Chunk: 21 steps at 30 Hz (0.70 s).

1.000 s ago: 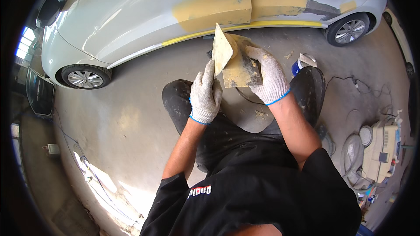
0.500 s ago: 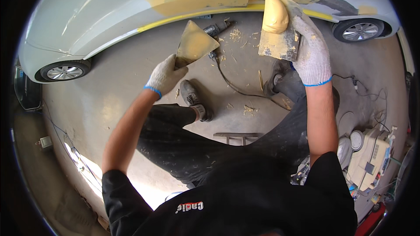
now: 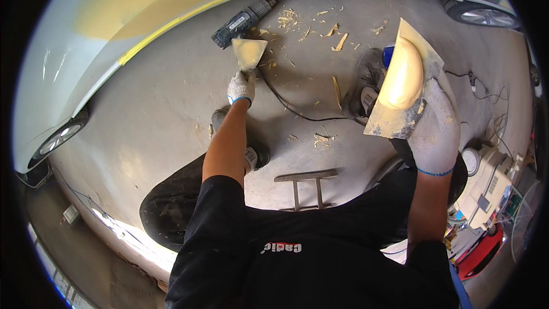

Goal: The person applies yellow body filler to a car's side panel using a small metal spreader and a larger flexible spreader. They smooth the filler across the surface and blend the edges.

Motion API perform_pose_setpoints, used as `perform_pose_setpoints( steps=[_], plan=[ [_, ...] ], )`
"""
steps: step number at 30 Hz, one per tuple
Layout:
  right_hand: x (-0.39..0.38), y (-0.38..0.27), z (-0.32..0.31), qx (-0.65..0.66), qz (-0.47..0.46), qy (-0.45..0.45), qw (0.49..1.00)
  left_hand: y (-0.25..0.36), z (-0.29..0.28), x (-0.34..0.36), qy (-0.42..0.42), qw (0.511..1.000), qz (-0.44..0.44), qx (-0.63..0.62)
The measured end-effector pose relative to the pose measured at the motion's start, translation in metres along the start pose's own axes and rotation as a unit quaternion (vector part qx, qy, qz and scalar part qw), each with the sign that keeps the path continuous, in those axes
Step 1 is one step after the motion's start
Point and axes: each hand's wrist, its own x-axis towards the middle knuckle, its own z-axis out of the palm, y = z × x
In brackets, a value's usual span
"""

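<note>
My left hand (image 3: 242, 86), in a white knit glove, is closed round the end of a small scraper (image 3: 248, 51) smeared with beige filler, held out at upper centre. My right hand (image 3: 434, 131), also gloved, grips a larger rectangular putty board (image 3: 413, 119) at its edge, with the thumb on top. A thick oval mound of creamy yellow filler (image 3: 403, 74) sits on that board. Beyond the scraper, a dark power tool (image 3: 241, 22) lies on the floor with its cord trailing toward my legs. Above it, the white car (image 3: 63, 51) has beige-filled patches and a yellow strip along its lower edge.
Pale shavings (image 3: 289, 20) are scattered over the grey floor (image 3: 143, 120). A blue container (image 3: 388, 55) is partly behind the board. A low wooden stool (image 3: 306, 176) lies between my knees. A beige machine (image 3: 486, 194) with cables stands at right; car wheels (image 3: 480, 16) border the space.
The scraper and board, earlier together, are apart. My left hand moved forward and the scraper turned; my right hand moved rightward with the board. My view has tilted down, showing more floor.
</note>
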Motion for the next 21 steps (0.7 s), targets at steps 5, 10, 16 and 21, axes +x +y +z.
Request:
perform_pose_setpoints(
  steps=[5, 10, 16, 21],
  plan=[
    [0.002, 0.001, 0.019, 0.003, 0.004, -0.006, 1.000, 0.011, -0.026, 0.004, -0.038, 0.984, -0.035, 0.172],
    [0.000, 0.017, 0.050, 0.010, -0.002, -0.031, 0.999, 0.011, -0.084, -0.001, -0.146, 0.971, 0.032, 0.187],
    [-0.001, 0.042, 0.079, 0.092, 0.041, -0.041, 0.994, 0.061, -0.233, -0.087, -0.216, 0.919, 0.321, 0.078],
    [0.012, 0.021, 0.164, -0.244, -0.337, -0.118, 0.902, 0.138, -0.367, -0.177, -0.313, 0.857, 0.273, -0.306]
  ],
)
